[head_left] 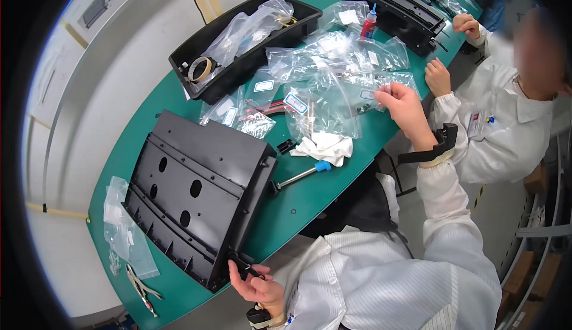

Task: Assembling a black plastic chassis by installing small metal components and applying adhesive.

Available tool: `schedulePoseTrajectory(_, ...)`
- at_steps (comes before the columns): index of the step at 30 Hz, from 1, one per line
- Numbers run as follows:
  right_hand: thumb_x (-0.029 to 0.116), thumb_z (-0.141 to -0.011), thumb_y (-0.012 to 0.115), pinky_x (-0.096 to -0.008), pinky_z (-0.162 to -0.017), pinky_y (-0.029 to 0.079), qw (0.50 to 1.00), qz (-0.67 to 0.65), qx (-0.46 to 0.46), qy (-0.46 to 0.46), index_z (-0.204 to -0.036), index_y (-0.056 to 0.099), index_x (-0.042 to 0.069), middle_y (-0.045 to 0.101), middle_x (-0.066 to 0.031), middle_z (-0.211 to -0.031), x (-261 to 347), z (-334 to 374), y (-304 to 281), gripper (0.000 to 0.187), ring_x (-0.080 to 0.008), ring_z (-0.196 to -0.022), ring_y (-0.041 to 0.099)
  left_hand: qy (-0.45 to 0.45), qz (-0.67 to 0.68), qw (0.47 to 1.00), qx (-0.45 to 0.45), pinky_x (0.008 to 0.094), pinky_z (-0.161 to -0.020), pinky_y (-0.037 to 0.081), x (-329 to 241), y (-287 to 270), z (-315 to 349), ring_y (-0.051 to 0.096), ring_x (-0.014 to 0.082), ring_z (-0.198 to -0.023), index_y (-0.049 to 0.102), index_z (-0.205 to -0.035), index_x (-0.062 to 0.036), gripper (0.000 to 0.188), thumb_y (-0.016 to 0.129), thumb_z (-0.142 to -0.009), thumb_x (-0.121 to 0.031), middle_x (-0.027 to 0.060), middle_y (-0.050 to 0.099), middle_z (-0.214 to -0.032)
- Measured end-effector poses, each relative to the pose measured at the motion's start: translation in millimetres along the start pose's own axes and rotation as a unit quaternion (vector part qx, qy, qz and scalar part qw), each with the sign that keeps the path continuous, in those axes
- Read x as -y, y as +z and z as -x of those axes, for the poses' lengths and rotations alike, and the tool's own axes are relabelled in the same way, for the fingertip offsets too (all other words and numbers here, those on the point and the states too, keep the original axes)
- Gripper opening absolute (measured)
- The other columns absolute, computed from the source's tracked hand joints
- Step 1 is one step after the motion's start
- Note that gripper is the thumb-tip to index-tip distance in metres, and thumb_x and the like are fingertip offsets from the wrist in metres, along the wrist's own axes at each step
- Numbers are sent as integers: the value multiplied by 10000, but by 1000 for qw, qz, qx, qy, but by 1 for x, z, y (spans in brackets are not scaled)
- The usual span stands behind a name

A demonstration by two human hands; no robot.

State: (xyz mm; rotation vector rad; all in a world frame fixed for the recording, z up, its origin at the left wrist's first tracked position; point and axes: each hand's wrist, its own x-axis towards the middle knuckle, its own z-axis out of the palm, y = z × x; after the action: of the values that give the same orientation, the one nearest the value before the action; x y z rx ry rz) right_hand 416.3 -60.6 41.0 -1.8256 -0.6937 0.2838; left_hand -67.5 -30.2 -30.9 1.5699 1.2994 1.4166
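A large black molded panel (217, 214) with oval holes lies tilted on the green table. At its near lower corner my left hand (259, 285) has its fingers closed around a small black part (243, 264). My right hand (408, 112) is raised over the table's right side, thumb and fingers pinched at the edge of a labeled clear plastic bag (363, 98). Nearby, a white cloth (326, 148) lies crumpled beside a blue-ended metal-shafted tool (301, 175). A small black piece (286, 146) sits close to the cloth.
Behind the panel stands a black bin (208, 93) with bags and a tape roll (199, 69). Clear bags (333, 50) and a red bottle (369, 23) spread toward another black assembly (393, 14). Locking pliers (142, 288) lie front left. A co-worker (500, 115) sits at the right.
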Motion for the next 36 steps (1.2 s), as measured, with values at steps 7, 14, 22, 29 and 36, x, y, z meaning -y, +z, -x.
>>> schedulePoseTrajectory(7,262,-1064,703,-220,-510,400,967,-214,65,122,-1103,731,53,710,-7,-846,-1,-1,-11,215,-45,-567,535,8,-3,1000,9,189,-492,338,-3,0,0,426,62,-519,461,-1600,-39,603,416,-1061,-305,38,628,-701)
schedulePoseTrajectory(14,264,-1102,639,-224,-526,433,942,-279,95,161,-1060,674,88,707,-3,-884,-4,-7,-21,184,-55,-615,577,3,0,1000,3,192,-495,336,-3,2,0,420,68,-513,462,-1598,-36,601,419,-1064,-308,37,630,-704)
schedulePoseTrajectory(22,96,-988,688,-237,-670,511,962,-157,167,147,-1261,706,1,669,8,-889,9,-4,-19,289,-79,-712,603,12,1,1000,21,192,-487,344,-5,-2,0,432,71,-522,452,-1603,-36,600,417,-1069,-307,39,630,-719)
schedulePoseTrajectory(29,86,-851,813,-242,-633,450,985,-3,150,83,-1116,755,22,573,56,-773,19,2,-5,278,-64,-692,554,-1,5,1000,13,189,-483,354,-4,-2,0,465,72,-549,453,-1603,-39,598,418,-1062,-292,42,635,-737)
schedulePoseTrajectory(36,64,-848,720,-264,-618,412,993,45,107,-30,-1069,809,15,580,33,-725,-5,-1,7,243,-61,-674,488,0,13,1000,15,191,-479,363,-6,-1,-2,478,70,-550,464,-1598,-31,596,414,-1051,-262,41,637,-739)
